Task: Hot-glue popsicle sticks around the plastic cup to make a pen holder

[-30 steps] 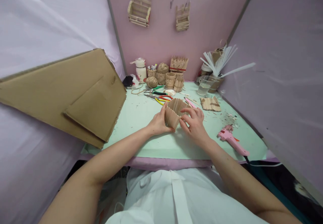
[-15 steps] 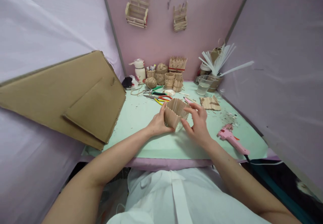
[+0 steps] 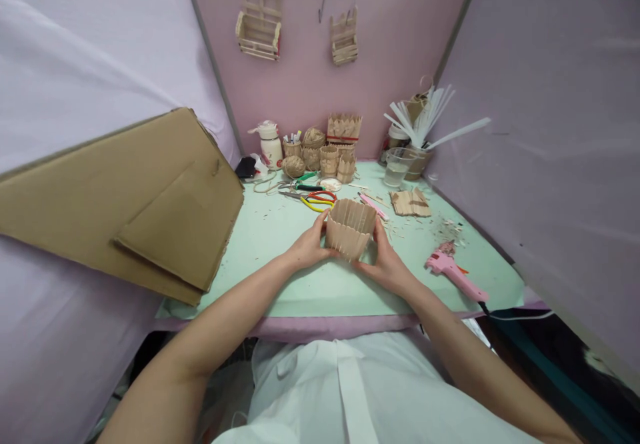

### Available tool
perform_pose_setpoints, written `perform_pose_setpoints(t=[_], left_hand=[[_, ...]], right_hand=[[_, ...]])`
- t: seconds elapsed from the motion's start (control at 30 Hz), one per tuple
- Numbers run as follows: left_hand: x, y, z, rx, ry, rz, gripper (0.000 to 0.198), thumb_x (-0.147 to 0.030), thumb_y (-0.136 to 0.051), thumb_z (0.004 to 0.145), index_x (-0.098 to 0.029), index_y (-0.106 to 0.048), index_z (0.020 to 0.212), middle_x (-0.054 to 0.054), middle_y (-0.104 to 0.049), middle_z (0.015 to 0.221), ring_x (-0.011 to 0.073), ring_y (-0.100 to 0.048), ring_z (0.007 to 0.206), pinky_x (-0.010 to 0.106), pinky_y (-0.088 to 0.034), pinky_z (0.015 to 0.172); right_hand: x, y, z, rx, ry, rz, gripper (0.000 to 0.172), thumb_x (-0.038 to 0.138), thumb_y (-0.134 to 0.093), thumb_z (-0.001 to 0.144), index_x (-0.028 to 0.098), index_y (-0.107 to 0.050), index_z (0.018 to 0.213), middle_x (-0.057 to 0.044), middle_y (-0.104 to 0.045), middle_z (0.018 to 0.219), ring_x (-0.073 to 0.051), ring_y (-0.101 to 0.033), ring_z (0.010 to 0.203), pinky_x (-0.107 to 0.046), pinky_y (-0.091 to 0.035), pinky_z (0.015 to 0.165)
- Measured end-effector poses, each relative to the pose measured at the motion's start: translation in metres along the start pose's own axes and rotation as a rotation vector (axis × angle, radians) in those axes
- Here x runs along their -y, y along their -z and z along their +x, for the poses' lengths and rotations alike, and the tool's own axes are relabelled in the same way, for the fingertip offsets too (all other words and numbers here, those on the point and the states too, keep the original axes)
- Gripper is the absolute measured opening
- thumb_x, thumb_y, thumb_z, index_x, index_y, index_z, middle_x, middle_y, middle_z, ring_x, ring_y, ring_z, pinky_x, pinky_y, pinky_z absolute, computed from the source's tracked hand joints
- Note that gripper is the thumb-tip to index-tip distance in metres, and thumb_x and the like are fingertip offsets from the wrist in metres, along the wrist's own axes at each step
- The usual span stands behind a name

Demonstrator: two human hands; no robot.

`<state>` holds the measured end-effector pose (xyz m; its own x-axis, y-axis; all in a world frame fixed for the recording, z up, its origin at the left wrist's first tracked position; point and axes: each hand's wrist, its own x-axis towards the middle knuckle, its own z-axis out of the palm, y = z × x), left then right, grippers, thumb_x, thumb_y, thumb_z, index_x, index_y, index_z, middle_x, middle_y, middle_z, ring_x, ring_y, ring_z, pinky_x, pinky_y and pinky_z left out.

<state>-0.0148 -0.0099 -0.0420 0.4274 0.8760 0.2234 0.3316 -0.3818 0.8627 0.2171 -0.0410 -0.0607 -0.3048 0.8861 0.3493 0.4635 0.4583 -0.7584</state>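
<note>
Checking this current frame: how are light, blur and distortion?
Head view: soft, diffuse light, pale sheen on the left curtain; head view: no strong blur on left hand, right hand or wooden cup, but tiny scraps hard to distinguish; head view: wide-angle stretching toward the edges.

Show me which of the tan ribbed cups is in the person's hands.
It's the wide cup between the left hand and right hand; the other cups stand farther back, near the pink wall.

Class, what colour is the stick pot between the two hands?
The stick pot is light brown, seen in the head view.
</note>
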Motion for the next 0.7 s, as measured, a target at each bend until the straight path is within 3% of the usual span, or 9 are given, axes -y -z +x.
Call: perform_pose_setpoints(t=[0.1,0.37,0.53,0.7], left_hand=[[-0.002,0.003,0.003,-0.008,-0.014,-0.044,0.093,-0.032,-0.083,0.065,-0.019,-0.039,0.146,0.016,-0.052,0.145,0.0333,-0.051,0.132,0.047,-0.041,0.109],[-0.008,0.012,0.003,-0.037,0.116,-0.351,0.089,-0.064,-0.079,0.065,-0.018,-0.05,0.136,0.017,-0.053,0.143,0.0356,-0.047,0.135,0.048,-0.042,0.108],[-0.005,0.01,0.002,-0.015,0.139,-0.53,0.102,-0.067,-0.079,0.063,-0.021,-0.039,0.144,0.018,-0.049,0.148,0.0361,-0.049,0.134,0.048,-0.046,0.104],[-0.004,0.011,0.001,0.043,0.127,-0.518,0.101,-0.062,-0.087,0.057,-0.02,-0.045,0.139,0.018,-0.05,0.147,0.0374,-0.046,0.137,0.048,-0.043,0.108]], right_hand=[[0.006,0.001,0.005,-0.027,-0.023,0.067,0.113,0.033,-0.078,0.072,0.028,-0.004,0.158,-0.016,-0.018,0.165,-0.033,-0.032,0.147,-0.057,-0.029,0.118],[0.047,0.009,0.016,-0.047,-0.203,0.411,0.101,0.048,-0.082,0.068,0.027,-0.028,0.151,-0.016,-0.051,0.144,-0.031,-0.054,0.129,-0.053,-0.051,0.103],[0.057,0.005,0.023,-0.111,-0.207,0.369,0.105,0.05,-0.082,0.067,0.027,-0.026,0.153,-0.018,-0.055,0.137,-0.033,-0.06,0.12,-0.055,-0.055,0.094],[0.053,0.012,0.039,-0.244,-0.19,0.368,0.098,0.058,-0.076,0.072,0.027,-0.029,0.151,-0.018,-0.052,0.139,-0.032,-0.057,0.123,-0.054,-0.053,0.097]])
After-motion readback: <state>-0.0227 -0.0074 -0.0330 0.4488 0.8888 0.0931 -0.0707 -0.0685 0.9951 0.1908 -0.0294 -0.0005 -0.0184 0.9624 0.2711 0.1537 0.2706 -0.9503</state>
